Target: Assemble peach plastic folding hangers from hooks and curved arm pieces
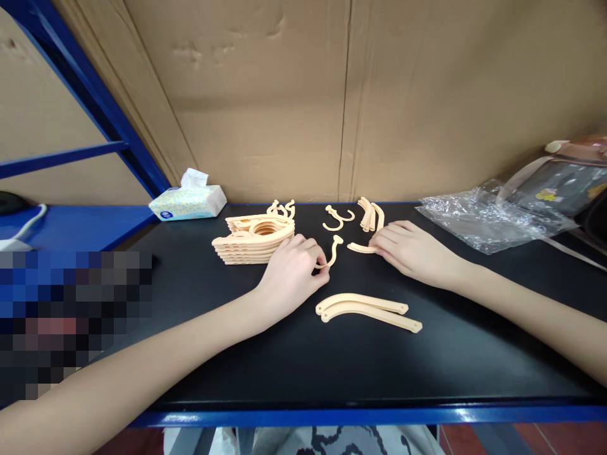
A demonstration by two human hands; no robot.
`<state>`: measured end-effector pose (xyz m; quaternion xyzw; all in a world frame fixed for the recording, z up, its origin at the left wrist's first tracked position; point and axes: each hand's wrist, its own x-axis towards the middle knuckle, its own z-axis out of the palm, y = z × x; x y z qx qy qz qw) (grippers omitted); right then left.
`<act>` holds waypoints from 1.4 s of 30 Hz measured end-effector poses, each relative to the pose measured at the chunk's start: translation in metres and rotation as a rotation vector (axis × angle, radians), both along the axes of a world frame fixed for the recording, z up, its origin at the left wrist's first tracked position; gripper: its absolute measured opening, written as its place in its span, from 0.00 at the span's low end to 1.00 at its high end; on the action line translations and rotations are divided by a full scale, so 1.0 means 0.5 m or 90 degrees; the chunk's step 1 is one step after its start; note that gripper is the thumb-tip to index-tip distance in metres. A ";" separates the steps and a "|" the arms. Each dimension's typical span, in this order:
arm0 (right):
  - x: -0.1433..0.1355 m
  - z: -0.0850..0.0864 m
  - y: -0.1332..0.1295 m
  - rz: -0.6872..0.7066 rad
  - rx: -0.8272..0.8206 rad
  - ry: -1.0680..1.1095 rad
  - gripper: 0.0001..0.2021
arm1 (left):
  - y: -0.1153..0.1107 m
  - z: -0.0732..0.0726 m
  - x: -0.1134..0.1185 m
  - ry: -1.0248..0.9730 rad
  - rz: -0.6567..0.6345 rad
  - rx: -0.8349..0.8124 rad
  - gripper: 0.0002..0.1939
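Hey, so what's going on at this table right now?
A person's left hand pinches a cream hook, while the right hand has its fingers at a curved piece. Two longer curved pieces lie nearer the person on the black tabletop. Stacked cream parts sit beside the left hand.

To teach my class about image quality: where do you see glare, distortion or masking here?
Head view: pale sheen on the black tabletop, bright glints on the clear plastic bag; head view: apparent wide-angle stretch towards the edges, as in the forearms; head view: blocky mosaic at lower left; head view, central: two curved beige pieces fairly crisp.
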<state>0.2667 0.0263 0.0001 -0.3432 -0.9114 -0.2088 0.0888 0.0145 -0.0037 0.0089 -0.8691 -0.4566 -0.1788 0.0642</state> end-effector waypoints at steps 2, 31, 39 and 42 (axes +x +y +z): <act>-0.001 0.001 -0.001 -0.003 0.024 -0.007 0.10 | -0.001 0.000 0.000 -0.004 -0.002 -0.003 0.02; -0.009 0.009 -0.013 0.017 0.023 -0.008 0.12 | -0.004 -0.009 0.013 -0.119 -0.099 -0.035 0.03; -0.012 0.013 -0.017 0.013 0.053 0.017 0.11 | -0.005 -0.008 0.013 -0.135 -0.111 -0.036 0.02; -0.015 0.018 -0.027 0.043 0.102 0.069 0.10 | -0.005 -0.009 0.014 -0.140 -0.114 -0.029 0.02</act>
